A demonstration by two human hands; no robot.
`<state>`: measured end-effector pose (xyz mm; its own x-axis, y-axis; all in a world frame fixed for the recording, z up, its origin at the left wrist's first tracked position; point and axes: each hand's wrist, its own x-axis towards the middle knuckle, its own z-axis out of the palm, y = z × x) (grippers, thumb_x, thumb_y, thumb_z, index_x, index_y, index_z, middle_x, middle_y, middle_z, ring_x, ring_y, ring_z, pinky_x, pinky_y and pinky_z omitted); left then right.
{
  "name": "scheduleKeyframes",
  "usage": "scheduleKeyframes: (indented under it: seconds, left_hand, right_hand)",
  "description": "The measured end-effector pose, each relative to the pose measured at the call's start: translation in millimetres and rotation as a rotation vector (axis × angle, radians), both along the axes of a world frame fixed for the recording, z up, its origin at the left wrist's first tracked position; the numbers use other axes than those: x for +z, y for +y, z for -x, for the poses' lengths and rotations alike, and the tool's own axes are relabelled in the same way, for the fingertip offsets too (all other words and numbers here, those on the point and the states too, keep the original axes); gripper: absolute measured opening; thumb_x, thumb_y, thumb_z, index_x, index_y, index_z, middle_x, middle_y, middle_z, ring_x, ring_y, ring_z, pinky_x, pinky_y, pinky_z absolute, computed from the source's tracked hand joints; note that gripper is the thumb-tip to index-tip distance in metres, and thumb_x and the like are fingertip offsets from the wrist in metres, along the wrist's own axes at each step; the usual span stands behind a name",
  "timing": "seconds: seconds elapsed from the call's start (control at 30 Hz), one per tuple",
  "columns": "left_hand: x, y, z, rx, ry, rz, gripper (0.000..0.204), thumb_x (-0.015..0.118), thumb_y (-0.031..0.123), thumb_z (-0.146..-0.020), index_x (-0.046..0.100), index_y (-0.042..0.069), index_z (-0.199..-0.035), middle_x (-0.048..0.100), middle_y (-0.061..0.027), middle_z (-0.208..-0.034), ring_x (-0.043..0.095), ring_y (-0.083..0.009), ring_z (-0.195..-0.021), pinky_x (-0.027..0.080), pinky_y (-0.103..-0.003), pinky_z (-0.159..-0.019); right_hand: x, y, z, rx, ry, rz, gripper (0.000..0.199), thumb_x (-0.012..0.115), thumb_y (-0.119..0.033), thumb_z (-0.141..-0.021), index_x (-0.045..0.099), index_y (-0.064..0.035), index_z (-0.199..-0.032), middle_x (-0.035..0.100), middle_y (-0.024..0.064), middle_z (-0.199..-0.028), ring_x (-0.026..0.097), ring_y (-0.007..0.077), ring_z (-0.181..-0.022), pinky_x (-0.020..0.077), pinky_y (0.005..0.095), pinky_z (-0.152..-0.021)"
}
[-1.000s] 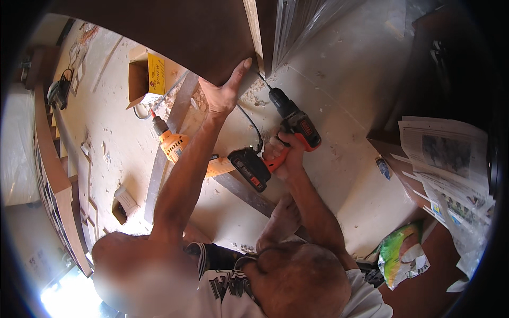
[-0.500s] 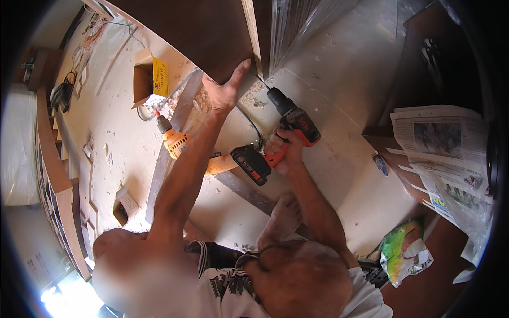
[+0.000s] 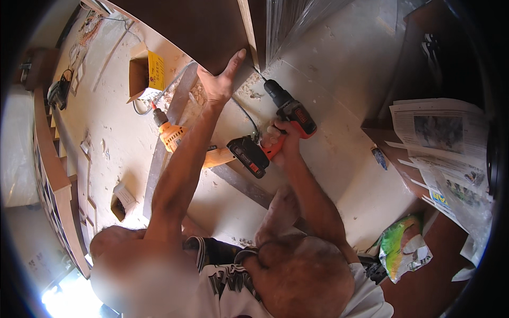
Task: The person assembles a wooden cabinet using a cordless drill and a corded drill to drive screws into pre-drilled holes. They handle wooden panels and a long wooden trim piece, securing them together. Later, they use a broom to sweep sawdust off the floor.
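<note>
My left hand (image 3: 217, 87) grips the near edge of a dark brown wooden panel (image 3: 185, 29). Its thumb stretches along the panel's face, while its other fingers are mostly hidden. In my right hand (image 3: 287, 143) is a red and black cordless drill (image 3: 297, 114), held by the handle with fingers wrapped round it. The thin bit points up and left to the near end of a pale wood edge strip (image 3: 247, 26) on the panel; whether the tip touches cannot be made out. Beyond my left forearm lies a second drill, orange-yellow (image 3: 173, 137), on the floor.
An open yellow and brown screw box (image 3: 147, 74) and a smaller box (image 3: 123, 201) stand left on the dusty floor. Wood shavings (image 3: 249, 87) lie below the panel. Newspapers (image 3: 440, 127) and a green plastic packet (image 3: 403, 246) are at the right. Long wooden frames (image 3: 53, 159) line the left.
The whole view has shifted slightly. Both hands keep their holds, and the drill stays at the panel's edge with hardly any movement.
</note>
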<state>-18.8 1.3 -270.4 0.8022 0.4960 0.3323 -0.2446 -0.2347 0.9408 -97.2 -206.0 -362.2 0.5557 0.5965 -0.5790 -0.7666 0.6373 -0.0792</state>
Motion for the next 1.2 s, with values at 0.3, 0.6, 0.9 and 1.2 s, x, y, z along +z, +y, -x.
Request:
scheduleKeyframes:
  seconds: [0.3,0.6,0.9,1.2]
  left_hand:
    - [-5,-2,2,0.017,-0.047,-0.073,0.027,0.083,0.010,-0.085,0.074,-0.001,-0.107,0.076,-0.0056,-0.100,0.067,-0.0129,-0.089,0.054,-0.029,-0.085]
    - [-3,56,23,-0.258,0.152,-0.558,0.075,0.089,0.030,-0.076,0.055,0.005,-0.138,0.072,-0.0173,-0.117,0.072,-0.0345,-0.103,0.054,-0.043,-0.093]
    - [92,228,85,-0.588,1.110,-1.344,0.060,0.078,0.035,-0.085,0.056,0.018,-0.138,0.072,-0.0181,-0.112,0.069,-0.0350,-0.104,0.054,-0.048,-0.089]
    - [127,353,175,-0.248,1.260,-1.324,0.031,0.071,0.022,-0.089,0.072,0.013,-0.118,0.073,-0.0166,-0.109,0.070,-0.0364,-0.103,0.055,-0.048,-0.091]
  right_hand:
    - [2,-3,0,-0.006,0.015,-0.015,0.019,0.062,-0.015,-0.086,0.059,-0.0078,-0.103,0.047,-0.0025,-0.060,0.046,0.0119,-0.052,0.0410,0.0297,-0.051]
    - [9,-43,13,-0.020,-0.092,-0.007,0.028,0.061,-0.013,-0.089,0.057,-0.0029,-0.115,0.046,-0.0013,-0.062,0.047,0.0125,-0.053,0.0422,0.0299,-0.049]
    - [52,-124,33,-0.106,-0.863,1.378,0.042,0.070,-0.013,-0.094,0.055,-0.0012,-0.131,0.064,0.0047,-0.092,0.063,0.0147,-0.080,0.0513,0.0309,-0.076]
    - [23,-143,45,-0.308,-1.128,1.698,0.049,0.073,-0.015,-0.094,0.053,-0.0007,-0.135,0.066,0.0063,-0.096,0.064,0.0160,-0.085,0.0514,0.0318,-0.086]
